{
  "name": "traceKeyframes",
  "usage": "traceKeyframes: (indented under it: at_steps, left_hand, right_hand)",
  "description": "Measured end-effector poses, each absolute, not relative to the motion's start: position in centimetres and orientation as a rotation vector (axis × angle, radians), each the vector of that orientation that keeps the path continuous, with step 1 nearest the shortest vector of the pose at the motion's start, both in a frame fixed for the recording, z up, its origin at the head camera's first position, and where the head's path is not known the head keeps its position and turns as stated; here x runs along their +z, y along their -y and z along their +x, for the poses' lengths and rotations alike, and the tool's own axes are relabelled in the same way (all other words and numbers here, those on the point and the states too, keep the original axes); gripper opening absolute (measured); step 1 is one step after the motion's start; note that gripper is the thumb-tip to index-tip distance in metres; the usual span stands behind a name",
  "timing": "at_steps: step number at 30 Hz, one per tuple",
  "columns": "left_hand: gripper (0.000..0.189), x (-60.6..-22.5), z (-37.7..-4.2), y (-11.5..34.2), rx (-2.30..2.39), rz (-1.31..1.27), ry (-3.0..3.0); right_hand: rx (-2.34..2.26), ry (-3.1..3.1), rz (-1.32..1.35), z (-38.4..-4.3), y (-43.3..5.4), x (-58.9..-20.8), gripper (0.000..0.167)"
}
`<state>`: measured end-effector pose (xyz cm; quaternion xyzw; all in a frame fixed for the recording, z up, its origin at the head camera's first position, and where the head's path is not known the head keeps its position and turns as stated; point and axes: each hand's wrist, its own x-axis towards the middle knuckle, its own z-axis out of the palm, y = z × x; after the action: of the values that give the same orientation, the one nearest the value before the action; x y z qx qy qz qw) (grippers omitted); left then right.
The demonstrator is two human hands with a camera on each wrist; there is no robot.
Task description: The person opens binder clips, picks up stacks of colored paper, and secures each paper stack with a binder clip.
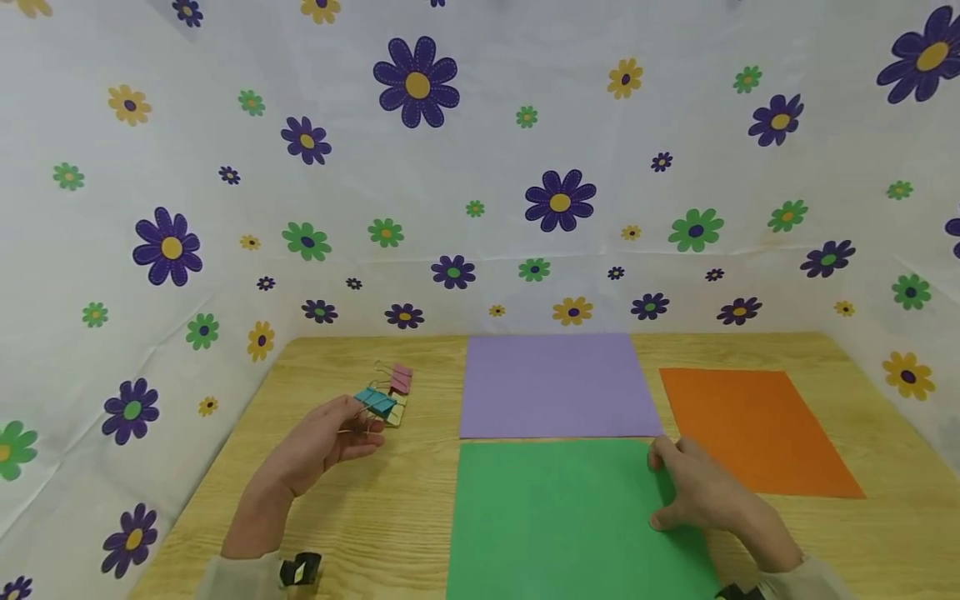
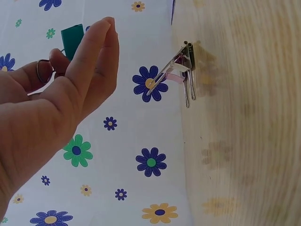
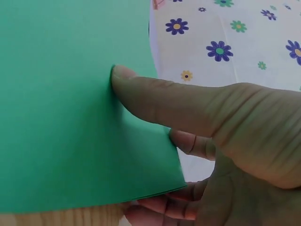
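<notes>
In the head view my left hand [image 1: 311,450] pinches a teal binder clip [image 1: 377,402] by its wire handles, just above the table. A pink binder clip [image 1: 402,378] and a pale yellow binder clip [image 1: 397,412] lie on the wood close behind it, the yellow one partly hidden. On the right, my right hand [image 1: 708,492] grips the right edge of a green sheet [image 1: 555,517]. The right wrist view has the thumb on top of the sheet and the fingers beneath its edge. Two thin layers show at that sheet's corner.
A purple sheet [image 1: 555,387] lies flat behind the green one. To the right is an orange sheet [image 1: 757,433], set at a slant. Flowered white cloth [image 1: 487,150] walls the wooden table [image 1: 405,517] at the back and both sides.
</notes>
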<state>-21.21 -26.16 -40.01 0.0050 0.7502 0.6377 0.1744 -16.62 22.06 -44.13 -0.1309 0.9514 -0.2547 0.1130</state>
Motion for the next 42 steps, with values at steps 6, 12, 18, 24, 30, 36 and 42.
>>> traceKeyframes:
  at_steps: [6, 12, 18, 24, 30, 36, 42]
  left_hand:
    - [0.03, -39.6, -21.3, 26.0, 1.8, 0.028, -2.13]
    - [0.029, -39.5, -21.4, 25.9, 1.8, 0.011, -2.129]
    - [0.029, -39.4, -21.3, 26.0, 1.801, 0.014, -2.129]
    - [0.028, -39.4, -21.3, 26.2, 1.802, 0.03, -2.129]
    - [0.028, -39.7, -21.2, 26.4, 1.815, -0.019, -2.121]
    - [0.028, -39.9, -21.1, 26.4, 1.827, -0.023, -2.113]
    - [0.028, -39.8, -21.1, 26.5, 1.836, -0.008, -2.099]
  right_hand:
    - [-0.89, -2.726, -0.359, -16.5, -22.2, -44.5, 0.072]
    - [-0.947, -2.72, -0.313, -16.3, -22.2, -44.8, 0.084]
    - [-0.957, -2.738, -0.274, -16.1, -22.1, -44.9, 0.102]
    - [-0.956, -2.743, -0.231, -16.2, -22.1, -44.9, 0.105]
    - [-1.015, -2.713, -0.292, -16.5, -22.9, -45.3, 0.074]
    - [-1.271, -2.525, -0.345, -16.7, -24.3, -45.7, 0.043]
    - [-1.406, -2.354, -0.463, -16.9, -25.4, -45.7, 0.027]
